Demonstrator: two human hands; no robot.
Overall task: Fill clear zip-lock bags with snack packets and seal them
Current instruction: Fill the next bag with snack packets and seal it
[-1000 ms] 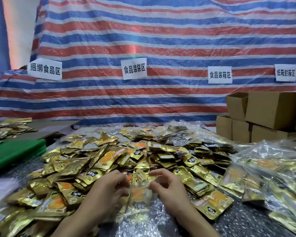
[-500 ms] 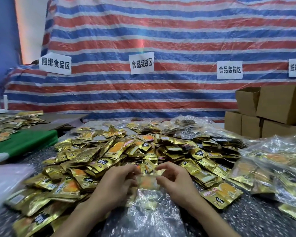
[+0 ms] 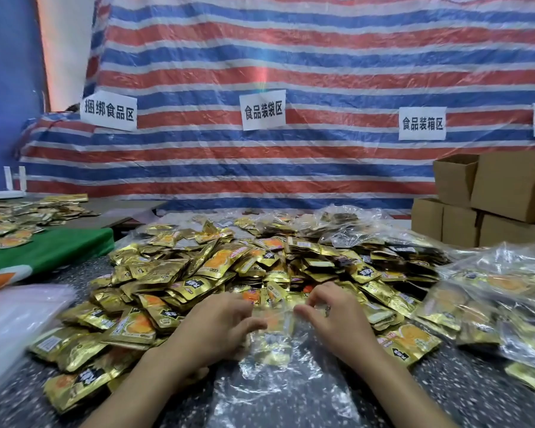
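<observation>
A clear zip-lock bag with gold snack packets inside lies on the speckled table between my hands. My left hand pinches the bag's top edge on the left, and my right hand pinches the same edge on the right. The fingertips of both hands sit close together at the bag's mouth. A big heap of loose gold snack packets spreads right behind the hands.
Filled clear bags pile up at the right. Cardboard boxes stand at the back right. A stack of empty clear bags lies at the left, beside a green board. A striped tarp hangs behind.
The view has tilted up and shifted. Both hands stay on the bag's top edge, with the fingertips drawn a little closer along it.
</observation>
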